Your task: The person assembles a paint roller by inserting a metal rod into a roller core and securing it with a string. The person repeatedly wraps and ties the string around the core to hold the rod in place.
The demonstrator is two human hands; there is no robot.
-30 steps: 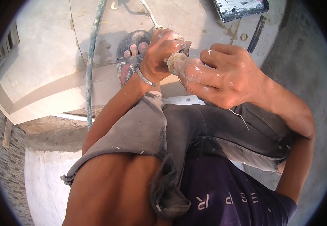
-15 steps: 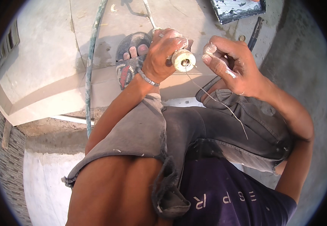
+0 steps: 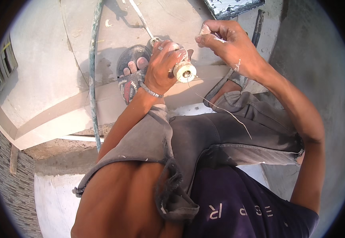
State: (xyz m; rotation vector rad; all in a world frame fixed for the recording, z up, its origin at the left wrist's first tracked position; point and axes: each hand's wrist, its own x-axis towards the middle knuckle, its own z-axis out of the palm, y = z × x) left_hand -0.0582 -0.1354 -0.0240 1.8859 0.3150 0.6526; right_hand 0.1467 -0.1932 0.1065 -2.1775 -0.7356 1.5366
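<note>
My left hand [image 3: 160,69] is wrapped round what looks like a paint roller, its pale round end [image 3: 184,72] with a hole facing me. From that hole a thin wire [image 3: 231,114] trails out, bending down and right above my trouser leg. A white rod [image 3: 140,15] runs away from the roller's far side. Up and to the right, apart from the roller, my right hand [image 3: 234,49] is closed in a pinch, thumb against fingertips. Anything between those fingertips is too small to make out. White smears mark both hands.
A paint-smeared tray [image 3: 234,8] lies at the top right, near a dark bar-shaped tool [image 3: 258,27]. A greenish hose [image 3: 93,71] crosses the floor left of my sandalled foot [image 3: 132,73]. Below the feet runs a tiled step edge [image 3: 57,123].
My right hand has moved up and a little left, away from the roller's end. The roller and left hand sit slightly lower and further left in view.
</note>
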